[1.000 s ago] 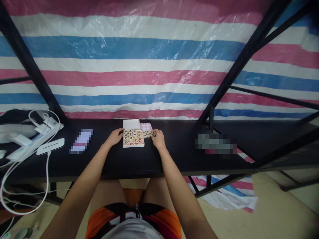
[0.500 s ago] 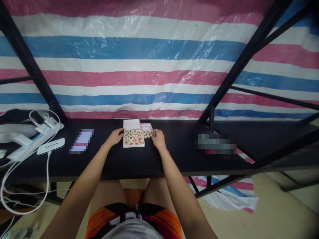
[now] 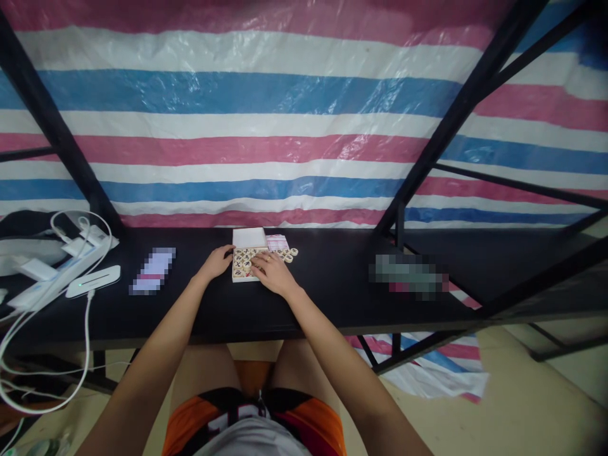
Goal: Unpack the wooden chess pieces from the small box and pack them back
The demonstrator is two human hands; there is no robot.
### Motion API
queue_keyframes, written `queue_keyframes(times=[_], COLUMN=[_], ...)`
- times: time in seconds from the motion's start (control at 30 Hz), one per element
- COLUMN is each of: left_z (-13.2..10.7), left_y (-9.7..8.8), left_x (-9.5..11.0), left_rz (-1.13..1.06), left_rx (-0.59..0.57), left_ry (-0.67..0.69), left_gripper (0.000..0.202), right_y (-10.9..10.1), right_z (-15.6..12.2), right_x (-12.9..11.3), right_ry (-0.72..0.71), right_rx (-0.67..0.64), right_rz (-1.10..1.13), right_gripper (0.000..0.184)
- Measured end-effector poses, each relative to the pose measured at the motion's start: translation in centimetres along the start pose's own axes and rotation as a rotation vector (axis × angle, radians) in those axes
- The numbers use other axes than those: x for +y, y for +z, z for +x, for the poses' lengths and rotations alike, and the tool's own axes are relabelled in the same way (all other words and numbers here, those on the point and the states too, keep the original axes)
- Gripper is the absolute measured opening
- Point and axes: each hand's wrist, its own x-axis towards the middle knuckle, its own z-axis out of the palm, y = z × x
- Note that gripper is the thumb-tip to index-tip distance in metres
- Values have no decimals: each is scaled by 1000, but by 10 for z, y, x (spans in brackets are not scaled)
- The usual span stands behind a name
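A small white box (image 3: 242, 263) of round wooden chess pieces with red and black marks sits mid-table on the black table (image 3: 332, 285). Its white lid (image 3: 250, 237) lies just behind it. My left hand (image 3: 217, 261) rests against the box's left side, fingers curled on its edge. My right hand (image 3: 272, 272) lies over the right half of the box, fingers stretched forward on the pieces. A few loose pieces (image 3: 287, 254) lie right of the box, beside a pink patterned sheet (image 3: 277, 242).
At the left are a white power strip (image 3: 57, 269) with chargers and trailing cables, and a white flat device (image 3: 92, 281). Two blurred patches lie left and right of the box. Black frame bars rise on both sides before a striped tarpaulin.
My right hand has moved left from the loose pieces onto the right half of the box. The left hand has stayed at the box's left side.
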Motion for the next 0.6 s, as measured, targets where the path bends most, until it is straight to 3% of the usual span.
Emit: queue_keyframes(times=[0.4, 0.6], left_z=[-1, 0], left_y=[-1, 0], left_x=[2, -1], left_rz=[2, 7], left_rx=[-6, 10], left_ry=[4, 19], left_gripper=[37, 37], right_y=[-5, -10], right_z=[1, 1], right_x=[-2, -5], right_ry=[-20, -65], right_rx=[31, -25], right_rz=[-13, -12], right_gripper=[30, 30])
